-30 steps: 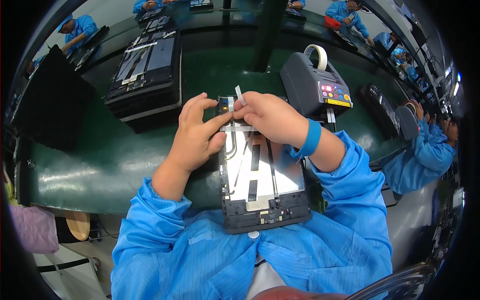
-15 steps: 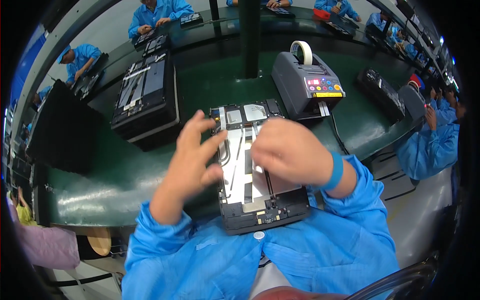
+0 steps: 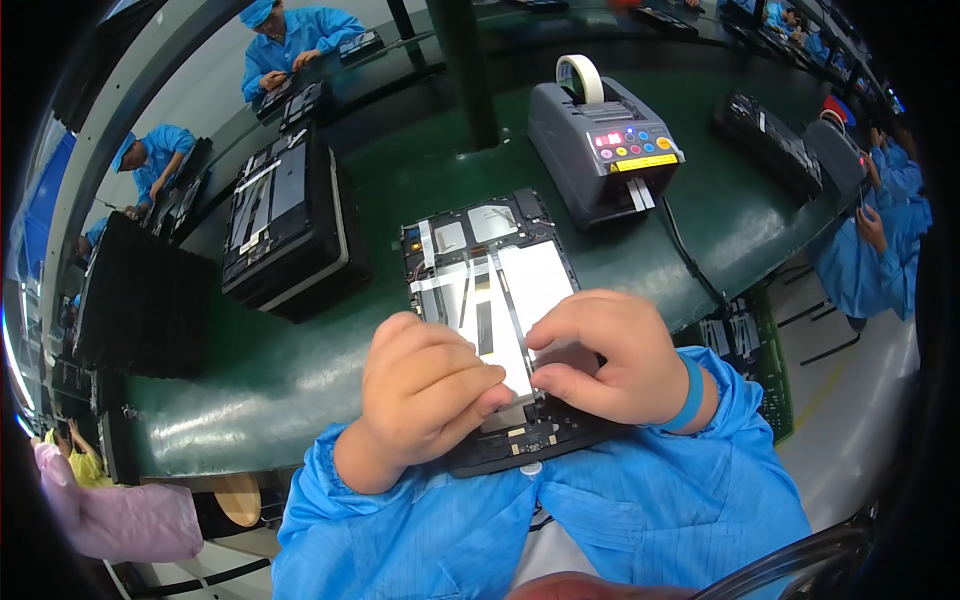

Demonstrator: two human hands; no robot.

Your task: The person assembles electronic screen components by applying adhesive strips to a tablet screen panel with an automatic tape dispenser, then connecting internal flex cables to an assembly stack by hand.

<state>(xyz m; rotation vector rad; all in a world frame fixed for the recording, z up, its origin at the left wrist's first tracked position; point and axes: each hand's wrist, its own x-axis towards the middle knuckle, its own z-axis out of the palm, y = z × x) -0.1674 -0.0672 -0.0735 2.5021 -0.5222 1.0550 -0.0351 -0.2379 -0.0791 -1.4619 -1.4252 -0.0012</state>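
In front of me an opened tablet [image 3: 545, 275] lies with its silver inner plates, dark ribbon cables and black frame showing, its near end against my body. A pale tape strip [image 3: 438, 281] crosses the upper left of the silver area. My left hand [image 3: 425, 390] is over the tablet's lower left, fingers curled and thumb pressed to them; whatever they grip, if anything, is hidden. Over the lower right side is my right hand [image 3: 615, 355], wearing a blue wristband [image 3: 690, 395]. Its thumb and forefinger are apart, with nothing visible between them.
A grey tape dispenser [image 3: 600, 150] with a tape roll stands beyond the tablet, white tape sticking out its front. Stacked tablets [image 3: 290, 220] are at the left, beside a tall black stack [image 3: 150, 290]. A dark post [image 3: 465, 75] rises from the green bench [image 3: 390, 175]. Co-workers sit farther off.
Both hands have moved down toward the tablet's near end. My left hand's spread fingers have curled shut; my right hand's bunched fingers have parted from the thumb. The tape strip has come into view.
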